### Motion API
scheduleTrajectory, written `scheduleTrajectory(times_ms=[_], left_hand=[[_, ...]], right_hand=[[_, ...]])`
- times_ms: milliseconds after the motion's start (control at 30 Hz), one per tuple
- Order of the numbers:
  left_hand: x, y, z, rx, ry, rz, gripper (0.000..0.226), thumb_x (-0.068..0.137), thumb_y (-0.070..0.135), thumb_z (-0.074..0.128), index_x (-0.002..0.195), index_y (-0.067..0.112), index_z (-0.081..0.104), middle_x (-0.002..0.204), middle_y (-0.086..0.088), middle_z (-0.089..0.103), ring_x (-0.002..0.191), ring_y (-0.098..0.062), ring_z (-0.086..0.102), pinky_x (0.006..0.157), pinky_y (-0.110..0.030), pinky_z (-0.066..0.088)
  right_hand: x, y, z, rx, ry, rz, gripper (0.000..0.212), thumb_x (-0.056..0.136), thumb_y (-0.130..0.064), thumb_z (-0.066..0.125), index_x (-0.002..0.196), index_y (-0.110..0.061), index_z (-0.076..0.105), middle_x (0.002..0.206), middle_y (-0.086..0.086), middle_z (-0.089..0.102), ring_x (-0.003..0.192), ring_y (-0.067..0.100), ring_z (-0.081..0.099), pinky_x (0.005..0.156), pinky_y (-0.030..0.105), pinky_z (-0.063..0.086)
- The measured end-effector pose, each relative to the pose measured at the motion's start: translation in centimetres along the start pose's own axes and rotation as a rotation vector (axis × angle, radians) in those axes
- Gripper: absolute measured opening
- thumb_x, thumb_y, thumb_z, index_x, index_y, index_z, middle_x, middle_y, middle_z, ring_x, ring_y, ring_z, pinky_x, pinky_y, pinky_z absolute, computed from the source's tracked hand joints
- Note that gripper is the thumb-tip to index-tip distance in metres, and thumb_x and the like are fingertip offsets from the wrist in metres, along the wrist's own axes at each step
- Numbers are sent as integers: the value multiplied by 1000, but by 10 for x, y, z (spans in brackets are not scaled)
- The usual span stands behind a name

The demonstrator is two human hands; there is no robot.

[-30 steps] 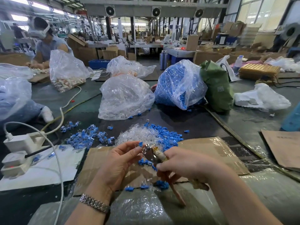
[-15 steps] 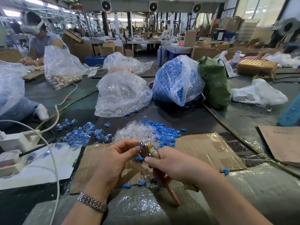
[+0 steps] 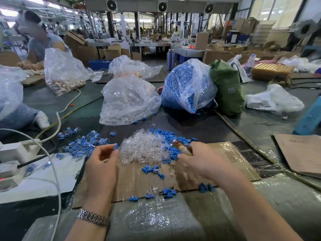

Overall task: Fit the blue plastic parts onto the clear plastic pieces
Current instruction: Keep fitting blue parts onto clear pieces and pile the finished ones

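Left hand (image 3: 102, 164) is pinching 1 small blue part (image 3: 115, 146) between thumb and fingertips, at the 9 o'clock edge of the heap of clear pieces (image 3: 144, 150). Right hand (image 3: 199, 161) is gripping a small tool (image 3: 182, 147) with curled fingers, at the heap's 3 o'clock side; motion blur is hiding the tool's tip. Loose blue parts (image 3: 171, 145) are lying behind the heap toward 1 o'clock, and more are scattering across the cardboard sheet (image 3: 132, 181) at 6 o'clock. Finished blue-and-clear pieces (image 3: 81, 145) are sitting on the desk (image 3: 191, 126) at 9 o'clock. Bags of clear pieces (image 3: 128, 100) and blue parts (image 3: 187, 86) are standing at 12 o'clock.
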State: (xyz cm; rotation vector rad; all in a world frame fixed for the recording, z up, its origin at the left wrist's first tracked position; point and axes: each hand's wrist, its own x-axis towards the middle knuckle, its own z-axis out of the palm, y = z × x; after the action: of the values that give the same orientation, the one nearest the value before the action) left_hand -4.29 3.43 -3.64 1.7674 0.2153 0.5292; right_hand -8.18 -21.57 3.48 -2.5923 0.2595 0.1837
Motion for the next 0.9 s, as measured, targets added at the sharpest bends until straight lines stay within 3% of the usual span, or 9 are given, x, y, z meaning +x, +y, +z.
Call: scheduleTrajectory(times_ms=[67, 133, 267, 367, 433, 500, 600, 733, 900], left_hand=[[4, -2, 0, 191, 99, 28, 28, 89, 7, 70, 108, 28, 66, 107, 2, 62, 93, -17, 60, 73, -22, 41], [1, 0, 3, 286, 53, 94, 37, 88, 3, 67, 118, 24, 65, 110, -1, 56, 89, -15, 54, 70, -22, 41], [-16, 10, 12, 251, -339, 290, 22, 92, 8, 69, 97, 29, 67, 98, 7, 64, 82, -4, 60, 68, -22, 54], [-25, 13, 16, 293, -563, 391, 21, 90, 13, 73, 98, 32, 69, 101, 13, 59, 86, 6, 57, 72, -14, 50], [-28, 11, 17, 273, -666, 421, 22, 87, 16, 76, 102, 31, 70, 104, 12, 57, 91, 8, 54, 77, -10, 48], [-29, 9, 19, 298, -732, 435, 23, 87, 20, 76, 105, 33, 70, 107, 15, 55, 96, 6, 53, 83, -12, 48], [-29, 10, 22, 363, -703, 485, 20, 88, 23, 76, 106, 30, 74, 101, 20, 56, 95, 2, 56, 82, -14, 49], [-28, 9, 23, 429, -661, 504, 14, 88, 28, 76, 101, 28, 72, 100, 19, 60, 97, 2, 58, 88, -16, 50], [-26, 9, 24, 387, -609, 364, 7, 89, 27, 73, 95, 29, 69, 91, 17, 66, 86, 4, 63, 76, -4, 48]], right_hand=[[12, 18, -2, -201, 119, 111, 32, 95, -50, 59, 97, -18, 54, 106, 7, 60, 95, 25, 59, 89, 45, 52], [19, 30, 2, -326, 163, 196, 45, 95, -53, 58, 116, -14, 57, 121, 12, 59, 113, 32, 55, 98, 48, 48], [25, 41, 18, -423, 205, 258, 61, 96, -58, 53, 136, -12, 51, 131, 13, 54, 122, 32, 50, 96, 45, 44], [20, 37, 24, -472, 263, 216, 61, 96, -56, 54, 137, -12, 47, 133, 12, 45, 125, 31, 42, 99, 49, 39], [16, 27, 26, -421, 323, 80, 45, 97, -53, 55, 128, -21, 51, 126, 5, 45, 120, 24, 44, 100, 48, 38], [10, 14, 28, -240, 249, -56, 29, 96, -52, 59, 112, -28, 57, 112, -5, 56, 105, 15, 54, 96, 40, 43], [1, -3, 38, -68, 33, -142, 27, 90, -51, 69, 101, -28, 62, 95, -9, 65, 87, 11, 61, 80, 31, 52], [-1, -4, 48, -167, 52, -208, 15, 95, -38, 67, 106, -29, 61, 110, -4, 61, 102, 18, 61, 94, 44, 52], [2, 2, 52, -165, 90, -212, 20, 96, -40, 63, 112, -29, 58, 114, -4, 55, 103, 16, 59, 95, 42, 53]])
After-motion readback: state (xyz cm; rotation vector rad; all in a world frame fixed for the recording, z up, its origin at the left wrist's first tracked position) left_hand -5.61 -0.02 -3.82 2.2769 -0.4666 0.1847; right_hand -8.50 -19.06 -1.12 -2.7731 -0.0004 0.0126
